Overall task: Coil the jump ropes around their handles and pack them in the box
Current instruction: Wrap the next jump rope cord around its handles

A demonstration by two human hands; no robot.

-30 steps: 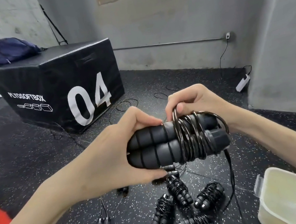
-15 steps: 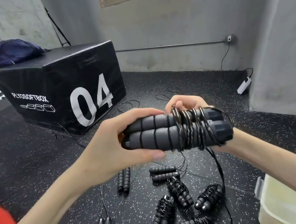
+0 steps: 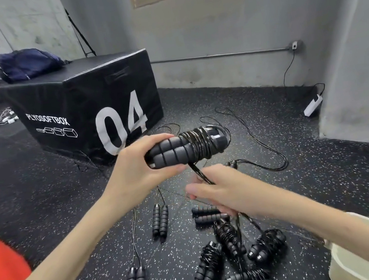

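From the head view, the left hand grips the paired black foam jump-rope handles, half coiled, while the right hand below seemingly pinches the thin black cord, whose slack could loosen the coils.

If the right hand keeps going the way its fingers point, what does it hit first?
Probably the left forearm: the right hand points left across the body, holding the rope. Depth is unclear, so it might pass beside it.
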